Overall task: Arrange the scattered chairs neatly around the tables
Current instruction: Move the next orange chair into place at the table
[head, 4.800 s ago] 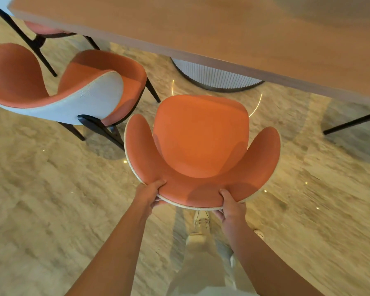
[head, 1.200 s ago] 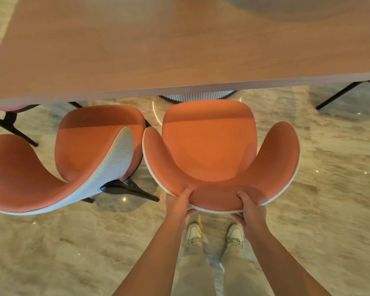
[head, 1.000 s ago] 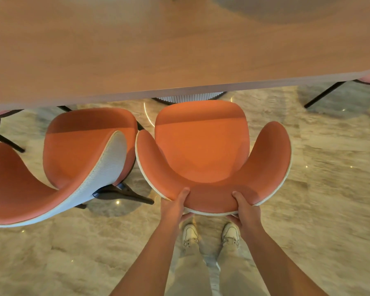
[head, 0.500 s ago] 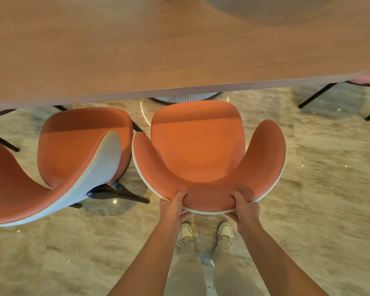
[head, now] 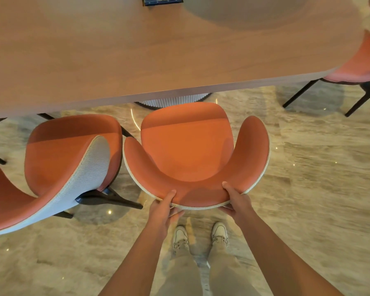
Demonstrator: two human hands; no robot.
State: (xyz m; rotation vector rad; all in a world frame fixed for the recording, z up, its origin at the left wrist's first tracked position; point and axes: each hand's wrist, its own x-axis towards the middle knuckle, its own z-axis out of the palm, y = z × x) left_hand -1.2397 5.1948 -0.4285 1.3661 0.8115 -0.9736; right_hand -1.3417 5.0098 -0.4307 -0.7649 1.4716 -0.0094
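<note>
Both hands, left (head: 161, 208) and right (head: 236, 199), gripped the backrest of the orange chair (head: 188, 154), whose seat lay straight ahead, its front edge just under the table (head: 137, 50).

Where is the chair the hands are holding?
The held chair sits mid-frame at the table edge, just right of another orange chair.

A polished stone floor (head: 308, 189) in veined beige and grey fills the lower view, dotted with small bright reflections of lights. A curved line of light glints on it beside a white ribbed pedestal base (head: 173, 102) that shows under the near edge of a light wood desk (head: 137, 50). A dark-framed object (head: 162, 1) lies at the desk's far edge.
</note>
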